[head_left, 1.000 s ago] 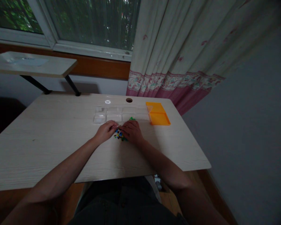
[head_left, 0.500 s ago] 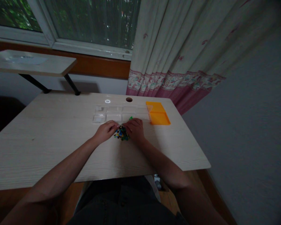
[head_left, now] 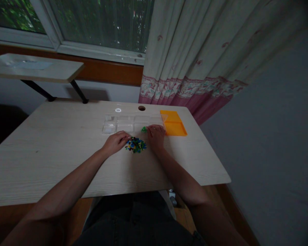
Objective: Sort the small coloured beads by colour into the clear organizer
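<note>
A heap of small multicoloured plastic pieces (head_left: 136, 145) lies on the table between my hands. My left hand (head_left: 116, 141) rests at the heap's left edge with its fingers pinched together; what they hold, if anything, is too small to make out. Up and to the right of the heap, my right hand (head_left: 156, 136) is at the near edge of a clear plastic tray with compartments (head_left: 125, 127). Its fingers are bent together and their tips are beside some green pieces (head_left: 144, 129) in the tray. Whether a piece is between them is hidden.
An open orange plastic case (head_left: 175, 129) lies right of the clear tray, partly under its end. Behind the tray the pale table (head_left: 66, 147) has a round cable hole (head_left: 141, 108). A raised shelf (head_left: 59, 70) stands at the back left; a curtain (head_left: 184, 68) hangs behind.
My right hand has moved right and slightly away from me, from the heap to the tray's green pieces. More of the heap shows. My left hand has stayed almost still.
</note>
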`<act>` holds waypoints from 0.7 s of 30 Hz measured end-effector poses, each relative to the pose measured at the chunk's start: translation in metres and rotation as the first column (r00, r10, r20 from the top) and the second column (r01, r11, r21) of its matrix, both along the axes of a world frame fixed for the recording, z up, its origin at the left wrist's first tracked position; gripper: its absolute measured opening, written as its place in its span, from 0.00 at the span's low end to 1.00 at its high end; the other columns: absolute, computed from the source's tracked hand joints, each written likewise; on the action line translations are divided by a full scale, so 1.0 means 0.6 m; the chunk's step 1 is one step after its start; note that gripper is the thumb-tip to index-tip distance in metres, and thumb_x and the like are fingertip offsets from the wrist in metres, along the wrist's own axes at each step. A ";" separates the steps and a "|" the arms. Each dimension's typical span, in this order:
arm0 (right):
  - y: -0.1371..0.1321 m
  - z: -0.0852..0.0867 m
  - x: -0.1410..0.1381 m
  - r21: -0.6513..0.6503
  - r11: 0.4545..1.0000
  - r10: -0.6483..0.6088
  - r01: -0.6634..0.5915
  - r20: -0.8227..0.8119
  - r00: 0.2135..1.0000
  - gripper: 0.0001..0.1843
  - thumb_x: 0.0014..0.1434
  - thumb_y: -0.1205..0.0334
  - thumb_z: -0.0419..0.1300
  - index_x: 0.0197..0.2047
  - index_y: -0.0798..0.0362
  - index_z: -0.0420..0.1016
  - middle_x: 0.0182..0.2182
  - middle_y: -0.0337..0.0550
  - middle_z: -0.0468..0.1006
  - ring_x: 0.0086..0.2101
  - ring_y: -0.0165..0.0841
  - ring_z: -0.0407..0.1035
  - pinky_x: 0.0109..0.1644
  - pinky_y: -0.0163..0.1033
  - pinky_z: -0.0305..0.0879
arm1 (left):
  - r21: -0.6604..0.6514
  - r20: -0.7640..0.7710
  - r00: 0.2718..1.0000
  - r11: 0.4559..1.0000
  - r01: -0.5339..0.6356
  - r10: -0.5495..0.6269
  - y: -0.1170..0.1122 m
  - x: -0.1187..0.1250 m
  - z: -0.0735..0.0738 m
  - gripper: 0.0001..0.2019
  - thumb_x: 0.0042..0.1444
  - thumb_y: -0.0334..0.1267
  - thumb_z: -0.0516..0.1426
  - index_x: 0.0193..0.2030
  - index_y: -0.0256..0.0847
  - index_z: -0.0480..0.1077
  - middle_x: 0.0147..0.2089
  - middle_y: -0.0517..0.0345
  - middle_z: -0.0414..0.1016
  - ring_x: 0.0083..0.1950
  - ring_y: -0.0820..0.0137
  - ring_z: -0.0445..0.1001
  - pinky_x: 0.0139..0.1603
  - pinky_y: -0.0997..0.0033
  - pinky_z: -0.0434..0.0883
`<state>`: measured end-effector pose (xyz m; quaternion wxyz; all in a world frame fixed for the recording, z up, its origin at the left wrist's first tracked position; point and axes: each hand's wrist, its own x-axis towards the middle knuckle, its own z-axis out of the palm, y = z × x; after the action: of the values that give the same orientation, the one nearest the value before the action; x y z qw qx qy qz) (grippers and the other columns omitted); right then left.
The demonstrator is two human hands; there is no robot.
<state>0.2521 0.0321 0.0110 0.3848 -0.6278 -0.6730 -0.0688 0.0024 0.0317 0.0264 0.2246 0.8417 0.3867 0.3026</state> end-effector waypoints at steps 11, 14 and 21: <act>0.000 0.003 -0.001 0.013 0.994 0.109 -0.108 -0.049 0.993 0.13 0.68 0.56 0.57 0.39 0.49 0.82 0.40 0.45 0.81 0.47 0.38 0.68 0.55 0.45 0.61 | -0.042 -0.091 0.960 0.964 0.262 -0.265 0.006 -0.019 0.019 0.10 0.65 0.42 0.55 0.42 0.41 0.76 0.41 0.55 0.72 0.37 0.72 0.71 0.40 0.74 0.67; 0.001 0.002 0.001 0.019 0.992 0.122 -0.121 -0.067 0.990 0.14 0.68 0.55 0.56 0.37 0.49 0.82 0.39 0.45 0.81 0.46 0.38 0.69 0.54 0.46 0.61 | -0.115 -0.079 0.930 0.930 0.348 -0.358 0.018 -0.038 0.017 0.09 0.64 0.43 0.57 0.41 0.42 0.76 0.42 0.55 0.73 0.38 0.72 0.72 0.41 0.74 0.68; 0.001 0.003 0.003 0.007 0.989 0.148 -0.148 -0.063 0.987 0.15 0.68 0.55 0.56 0.38 0.51 0.82 0.40 0.46 0.81 0.45 0.38 0.69 0.56 0.45 0.62 | -0.179 -0.032 0.906 0.894 0.410 -0.422 0.029 -0.052 0.008 0.10 0.62 0.46 0.60 0.45 0.43 0.77 0.45 0.54 0.74 0.43 0.71 0.73 0.44 0.73 0.70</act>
<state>0.2539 0.0326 0.0129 0.4107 -0.5777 -0.7051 -0.0206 -0.0289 0.0494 0.0315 0.3406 0.8929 0.2294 0.1844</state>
